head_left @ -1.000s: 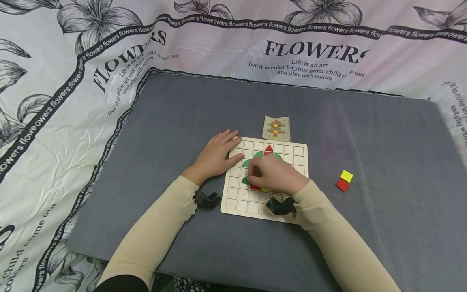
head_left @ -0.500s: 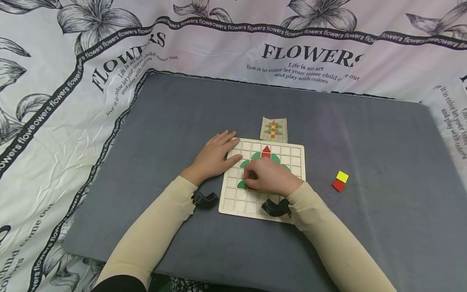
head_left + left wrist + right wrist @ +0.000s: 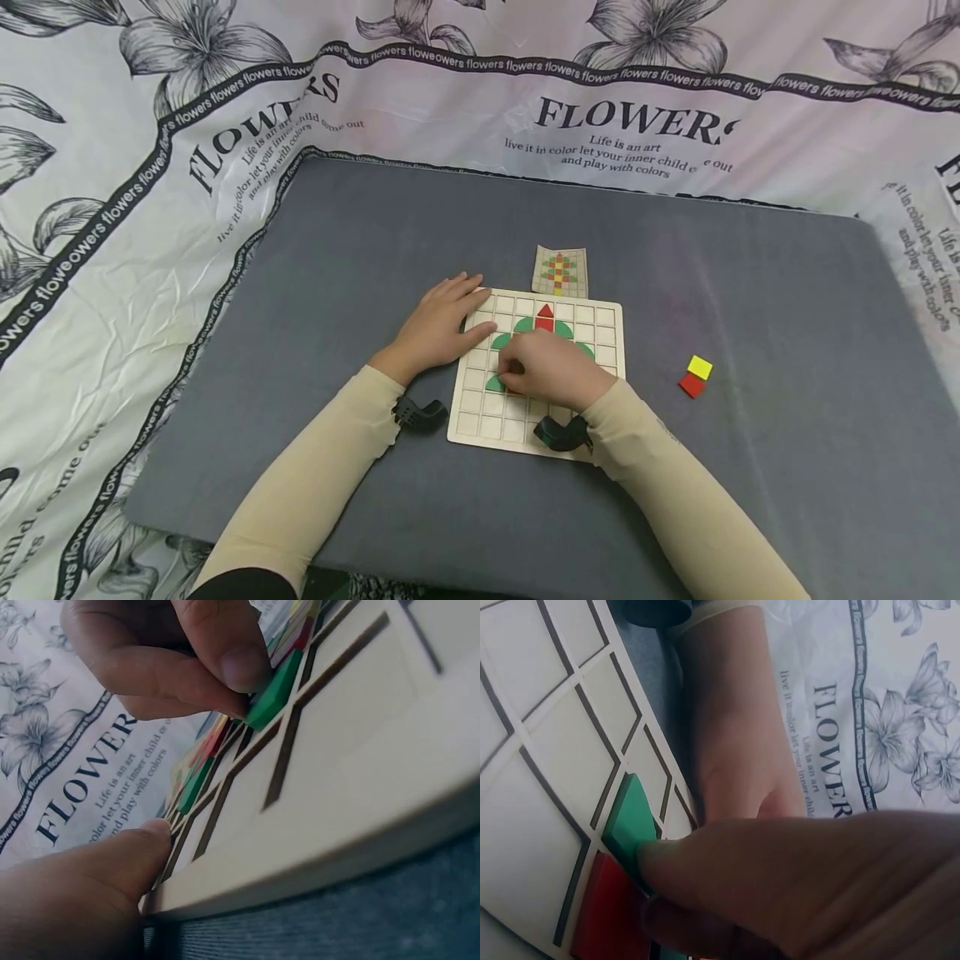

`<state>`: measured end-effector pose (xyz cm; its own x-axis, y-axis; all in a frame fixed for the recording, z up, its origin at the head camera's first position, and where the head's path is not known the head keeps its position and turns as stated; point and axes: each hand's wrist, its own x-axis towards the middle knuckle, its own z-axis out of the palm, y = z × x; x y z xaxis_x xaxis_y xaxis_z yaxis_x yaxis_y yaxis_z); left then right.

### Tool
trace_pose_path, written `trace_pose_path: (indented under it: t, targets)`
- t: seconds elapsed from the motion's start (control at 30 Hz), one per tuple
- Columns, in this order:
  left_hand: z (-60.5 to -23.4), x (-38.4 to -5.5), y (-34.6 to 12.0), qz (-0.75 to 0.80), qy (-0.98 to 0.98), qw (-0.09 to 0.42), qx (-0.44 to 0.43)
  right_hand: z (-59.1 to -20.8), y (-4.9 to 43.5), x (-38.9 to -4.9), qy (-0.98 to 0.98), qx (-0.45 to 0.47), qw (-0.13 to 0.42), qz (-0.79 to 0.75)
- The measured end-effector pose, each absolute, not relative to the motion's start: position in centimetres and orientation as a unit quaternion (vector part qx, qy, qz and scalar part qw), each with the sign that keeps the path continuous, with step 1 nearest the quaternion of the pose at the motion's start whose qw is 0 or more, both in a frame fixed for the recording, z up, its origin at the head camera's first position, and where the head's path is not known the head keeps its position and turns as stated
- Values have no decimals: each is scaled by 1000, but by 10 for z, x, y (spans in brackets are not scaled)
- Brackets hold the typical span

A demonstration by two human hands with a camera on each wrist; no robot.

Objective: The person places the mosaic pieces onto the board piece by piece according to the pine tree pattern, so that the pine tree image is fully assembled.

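Observation:
A wooden grid board [image 3: 480, 425] lies on the grey table, bearing coloured pieces. My left hand [image 3: 438, 327] rests at its left edge, fingers spread and thumb over the grid. Curled over the board's middle, my right hand [image 3: 555, 367] pinches at a green rounded piece [image 3: 274, 697] with thumb and finger. In the right wrist view the thumb tip presses against that green piece, and a red square piece [image 3: 607, 915] sits right beside it. A red triangle [image 3: 545, 312] tops the pattern, with green rounded pieces [image 3: 523, 324] below. The right hand hides the pattern's centre.
A small pattern card [image 3: 559, 271] lies at the board's far edge. On the table to the right, a yellow square [image 3: 700, 367] and a red square [image 3: 692, 385] lie touching. A flower-printed cloth [image 3: 450, 108] surrounds the table.
The view has shifted slightly. My right hand stays over the same left part of the pattern, its fingers moving a little down toward the lower green piece. My left hand keeps its place on the board.

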<state>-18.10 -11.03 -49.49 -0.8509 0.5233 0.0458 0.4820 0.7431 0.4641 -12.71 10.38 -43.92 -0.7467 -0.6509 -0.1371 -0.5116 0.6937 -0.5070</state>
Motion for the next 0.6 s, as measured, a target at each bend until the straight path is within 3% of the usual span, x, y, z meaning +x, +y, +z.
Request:
trace_pose_path:
  t: [0.6]
  targets:
    - [-494,-179,-106,263,929,52,256,-434,107,-120,912,-326,138,-208]
